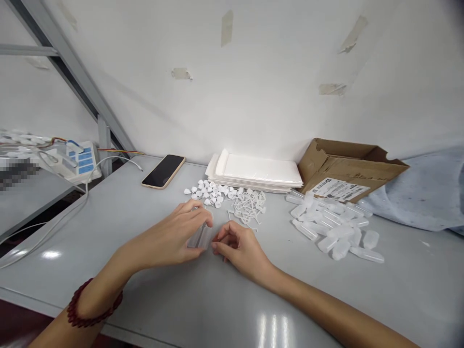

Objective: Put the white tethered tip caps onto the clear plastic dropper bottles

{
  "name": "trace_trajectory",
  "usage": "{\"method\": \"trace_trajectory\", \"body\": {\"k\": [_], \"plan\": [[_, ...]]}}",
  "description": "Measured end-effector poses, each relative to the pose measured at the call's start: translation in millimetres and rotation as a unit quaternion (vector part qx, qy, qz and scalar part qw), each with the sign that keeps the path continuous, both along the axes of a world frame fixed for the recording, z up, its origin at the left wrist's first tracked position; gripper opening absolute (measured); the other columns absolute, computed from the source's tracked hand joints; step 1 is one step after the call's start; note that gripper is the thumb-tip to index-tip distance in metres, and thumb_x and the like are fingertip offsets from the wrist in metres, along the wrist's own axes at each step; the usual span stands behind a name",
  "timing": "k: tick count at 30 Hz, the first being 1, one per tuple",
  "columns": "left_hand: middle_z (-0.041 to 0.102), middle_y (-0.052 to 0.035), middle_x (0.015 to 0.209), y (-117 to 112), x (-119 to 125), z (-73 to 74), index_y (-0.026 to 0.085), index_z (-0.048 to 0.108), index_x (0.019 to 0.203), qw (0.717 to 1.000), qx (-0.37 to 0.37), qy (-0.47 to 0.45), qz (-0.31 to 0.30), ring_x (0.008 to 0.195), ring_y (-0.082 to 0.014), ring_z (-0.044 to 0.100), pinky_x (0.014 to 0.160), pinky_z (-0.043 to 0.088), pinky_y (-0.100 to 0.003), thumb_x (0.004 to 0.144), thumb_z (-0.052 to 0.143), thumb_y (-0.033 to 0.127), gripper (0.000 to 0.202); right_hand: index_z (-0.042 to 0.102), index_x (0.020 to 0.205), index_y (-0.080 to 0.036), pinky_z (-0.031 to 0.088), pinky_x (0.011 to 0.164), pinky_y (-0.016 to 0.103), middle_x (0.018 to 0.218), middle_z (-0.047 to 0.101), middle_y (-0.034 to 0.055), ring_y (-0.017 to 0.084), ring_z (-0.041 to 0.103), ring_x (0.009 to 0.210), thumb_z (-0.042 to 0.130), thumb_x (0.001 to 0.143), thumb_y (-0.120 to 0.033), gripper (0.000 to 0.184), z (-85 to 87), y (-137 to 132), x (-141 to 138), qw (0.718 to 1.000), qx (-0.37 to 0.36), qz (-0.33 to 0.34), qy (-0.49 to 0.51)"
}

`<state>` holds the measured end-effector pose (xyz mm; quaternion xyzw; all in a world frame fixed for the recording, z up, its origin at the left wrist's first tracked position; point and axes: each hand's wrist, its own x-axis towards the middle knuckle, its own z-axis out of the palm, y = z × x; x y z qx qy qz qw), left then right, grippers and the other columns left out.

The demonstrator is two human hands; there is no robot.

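My left hand (184, 229) curves over clear plastic bottles (200, 238) at the middle of the grey table, thumb on the near side and fingers on the far side. The fingers partly cover them, so how many there are is unclear. Just to their right is my right hand (235, 244), thumb and fingertips pinched together; what lies between them is hidden. Beyond both hands is a heap of small white caps (208, 191). Beside it lie tangled translucent pieces with thin stems (250, 205). More translucent plastic bottles (331, 222) are piled on the right.
A stack of white envelopes (259, 169) sits against the wall, with an open cardboard box (348, 169) to its right. Pale blue cloth (424, 188) lies behind the bottles. At left are a phone (164, 171), a power strip (81, 157) and a white cable (87, 186).
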<state>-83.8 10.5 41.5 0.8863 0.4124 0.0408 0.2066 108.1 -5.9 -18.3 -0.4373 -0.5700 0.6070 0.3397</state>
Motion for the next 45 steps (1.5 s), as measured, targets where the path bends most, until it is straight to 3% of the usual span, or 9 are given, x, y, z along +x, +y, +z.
{"method": "trace_trajectory", "body": {"k": [9,24,31,35,38,41,43,45], "plan": [[0.054,-0.0044,0.107,0,-4,-3.1,0.022,0.051,0.099,1.0,-0.005,0.006,0.006,0.112,-0.0252,0.04,0.09,0.04,-0.037,0.078,0.057,0.018,0.022,0.058,0.076,-0.019,0.04,0.057,0.024,0.069,0.058,-0.0024,0.011,0.052,0.062,0.065,0.074,-0.017,0.008,4.3,-3,0,0.993,0.071,0.013,-0.091],[0.053,-0.0042,0.11,2,-8,-6.2,0.023,0.051,0.1,1.0,-0.015,0.001,0.011,0.112,-0.0256,0.043,0.092,0.039,-0.038,0.077,0.065,0.024,0.027,0.058,0.076,-0.019,0.04,0.058,0.026,0.069,0.057,-0.0016,0.012,0.051,0.064,0.064,0.075,-0.021,0.007,4.4,-4,1,0.994,0.066,0.014,-0.086],[0.056,-0.0032,0.109,4,-13,0.3,0.024,0.053,0.1,1.0,-0.001,-0.025,0.008,0.11,-0.0238,0.045,0.09,0.041,-0.035,0.08,0.065,0.041,0.028,0.058,0.076,-0.02,0.04,0.057,0.025,0.069,0.058,-0.0018,0.012,0.053,0.064,0.063,0.076,-0.022,0.006,3.5,-4,3,0.995,0.07,0.005,-0.075],[0.057,-0.003,0.101,6,-17,2.7,0.023,0.055,0.096,0.997,0.014,-0.042,0.058,0.097,-0.0221,0.052,0.078,0.045,-0.031,0.081,0.061,0.048,0.03,0.057,0.075,-0.02,0.04,0.054,0.024,0.065,0.058,-0.0022,0.012,0.054,0.06,0.063,0.078,-0.026,0.009,8.6,-2,8,0.997,0.055,-0.006,-0.058],[0.058,-0.002,0.09,8,-15,4.2,0.021,0.056,0.086,0.991,0.043,-0.071,0.102,0.085,-0.0192,0.054,0.071,0.045,-0.029,0.087,0.054,0.046,0.025,0.055,0.076,-0.02,0.041,0.051,0.025,0.061,0.057,-0.0025,0.013,0.056,0.058,0.063,0.079,-0.031,0.013,19.0,1,17,0.997,0.05,-0.025,-0.059],[0.059,-0.0023,0.085,9,-8,5.5,0.021,0.055,0.083,0.984,0.071,-0.103,0.125,0.084,-0.019,0.054,0.064,0.044,-0.027,0.091,0.047,0.041,0.023,0.056,0.077,-0.02,0.042,0.05,0.025,0.06,0.056,-0.0021,0.014,0.058,0.059,0.061,0.081,-0.036,0.017,28.3,1,37,0.992,0.078,-0.063,-0.081],[0.059,-0.0028,0.085,9,0,5.5,0.02,0.056,0.085,0.984,0.082,-0.112,0.115,0.088,-0.0198,0.053,0.064,0.044,-0.027,0.092,0.045,0.037,0.021,0.057,0.078,-0.02,0.042,0.049,0.025,0.061,0.057,-0.0013,0.014,0.057,0.057,0.059,0.084,-0.038,0.019,29.7,0,58,0.981,0.128,-0.09,-0.119],[0.059,-0.0032,0.086,9,11,4.1,0.02,0.056,0.086,0.986,0.098,-0.106,0.079,0.09,-0.0202,0.051,0.07,0.044,-0.03,0.093,0.042,0.03,0.019,0.058,0.079,-0.02,0.042,0.05,0.026,0.067,0.061,0.0014,0.014,0.057,0.059,0.056,0.086,-0.037,0.018,26.0,-3,83,0.952,0.207,-0.131,-0.182]]}}
